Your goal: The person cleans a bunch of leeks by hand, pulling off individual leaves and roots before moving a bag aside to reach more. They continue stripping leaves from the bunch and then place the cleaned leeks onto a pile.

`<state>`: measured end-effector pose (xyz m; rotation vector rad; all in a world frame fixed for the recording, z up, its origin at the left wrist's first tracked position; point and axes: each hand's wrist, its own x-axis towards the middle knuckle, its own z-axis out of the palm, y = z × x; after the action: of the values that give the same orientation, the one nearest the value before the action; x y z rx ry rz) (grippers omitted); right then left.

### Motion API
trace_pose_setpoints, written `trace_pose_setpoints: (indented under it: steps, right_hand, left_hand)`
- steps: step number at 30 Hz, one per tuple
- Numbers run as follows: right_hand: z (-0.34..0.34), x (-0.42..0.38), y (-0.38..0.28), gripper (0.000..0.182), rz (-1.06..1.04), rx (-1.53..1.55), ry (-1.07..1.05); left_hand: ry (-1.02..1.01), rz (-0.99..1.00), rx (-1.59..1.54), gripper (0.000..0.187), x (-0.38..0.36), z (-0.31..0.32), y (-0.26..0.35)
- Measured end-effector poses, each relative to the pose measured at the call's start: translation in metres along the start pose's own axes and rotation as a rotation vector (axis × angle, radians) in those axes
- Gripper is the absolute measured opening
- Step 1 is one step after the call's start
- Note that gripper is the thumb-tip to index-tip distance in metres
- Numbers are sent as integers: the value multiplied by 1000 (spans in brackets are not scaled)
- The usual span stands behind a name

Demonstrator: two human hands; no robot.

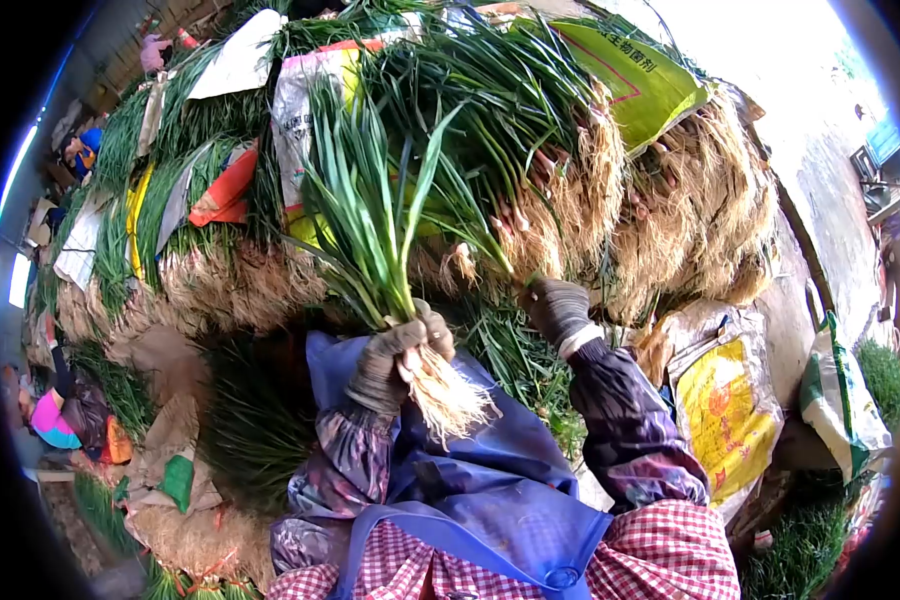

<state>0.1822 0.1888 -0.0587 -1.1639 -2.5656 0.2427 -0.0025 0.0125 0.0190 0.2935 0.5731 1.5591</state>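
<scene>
My left hand (395,355), in a dirty knitted glove, is closed around a bunch of green-leaved plants (375,220) just above their roots. The pale roots (445,395) hang below it over my blue apron (510,460). To the right, my right hand (555,308), also gloved, is closed at the root end of a thin green plant (480,235) beside the big pile. Its fingertips are partly hidden. Behind both hands lies the pile of leafy plants (470,90), with tan roots (590,210) toward me.
Plastic sacks lie on the pile, among them a green one (625,75) and a red one (225,190). A yellow sack (725,410) and a white-green sack (840,400) are at the right. A person (70,415) is at the far left.
</scene>
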Motion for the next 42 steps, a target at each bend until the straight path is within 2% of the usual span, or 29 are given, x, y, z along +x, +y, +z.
trace_pose_setpoints:
  steps: [1, 2, 4, 5, 6, 7, 8, 9, 10, 12, 14, 15, 16, 18, 19, 22, 23, 24, 26, 28, 30, 31, 33, 34, 36, 38, 40, 41, 42]
  right_hand:
    - [-25, 6, -24, 35, 104, -155, -250]
    - [4, -4, -9, 38, -58, 12, 9]
    - [-30, -14, -37, 31, -219, 151, 262]
    - [-56, -22, -65, 26, -116, -28, 6]
    - [-55, -33, -70, 20, -228, 86, 77]
    - [-62, -37, -71, 18, -309, 246, 38]
    - [-72, -40, -71, 17, -389, 405, -1]
    - [-72, -42, -64, 17, -264, 658, -134]
    - [-72, -37, -59, 15, -216, 697, -131]
    - [-78, -28, -64, 12, -317, 280, -193]
    - [-95, -23, -91, 9, -358, 195, -389]
    - [-74, -30, -75, 14, -508, 472, -302]
    - [-83, -19, -72, 27, -429, 596, -402]
    - [-58, -8, -59, 42, 90, 1327, -160]
    - [-42, 2, -56, 48, 47, 1065, 110]
    - [-30, -6, -54, 45, 326, 1446, -587]
    - [-6, -17, -49, 43, 287, 1521, -738]
    - [-12, -24, -54, 43, 361, 1357, -864]
    - [11, -66, -61, 32, 219, 1601, -563]
    - [41, -91, -11, 25, -152, 776, -130]
    - [-10, -82, 2, 25, 65, 43, -695]
    - [-1, -90, 13, 20, -22, -31, -723]
    - [19, -113, 27, 21, -232, -9, -802]
    - [0, -101, 15, 27, -209, 107, -995]
    - [-18, -51, 2, 33, -282, 15, -835]
    - [-60, 2, -30, 35, 172, 49, -310]
    - [-53, 40, -26, 28, 191, -72, 51]
    - [-27, 56, -12, 24, 150, -120, 79]
    - [-6, 67, -1, 21, 109, -166, 107]
  left_hand:
    - [84, -24, 19, 33, -4, -4, -2]
    - [168, -43, 35, 33, -4, -8, -5]
    - [165, -19, 4, 33, -5, -7, -13]
    - [191, -13, 33, 32, -2, -7, -15]
    - [200, 2, 70, 31, 3, -7, -15]
    - [305, -25, 173, 30, 6, -21, -18]
    - [290, -35, 132, 30, 5, -25, -20]
    - [275, -41, 90, 30, 5, -22, -20]
    - [263, -48, 46, 29, 5, -21, -21]
    - [256, -47, 117, 29, 2, -25, -25]
    - [246, -44, 193, 30, 1, -32, -31]
    - [334, -103, 258, 31, -2, -37, -30]
    - [317, -19, 228, 32, -2, -28, -31]
    - [338, -10, 44, 31, -15, -9, -24]
    - [243, 0, 0, 31, -9, -17, -27]
    - [193, -43, -14, 31, -15, -12, -23]
    - [223, -59, -10, 31, -17, -8, -21]
    - [211, -73, 3, 31, -20, -9, -18]
    - [185, -98, 36, 32, -24, -14, -9]
    - [106, -179, 52, 31, -28, -25, -2]
    - [84, -96, -27, 31, -31, -17, 9]
    - [181, -37, -16, 14, -33, 6, 13]
    - [-281, 62, -80, 22, -25, 1, 21]
    - [-487, 116, -118, 25, -20, 0, 21]
    - [-346, 226, -65, 16, -18, 2, 21]
    - [-108, 195, -99, 28, -14, 2, 20]
    - [-60, 127, -167, 49, -7, -14, 13]
    - [-49, 108, -188, 59, -5, -18, 9]
    - [-40, 134, -136, 59, -3, -11, 9]
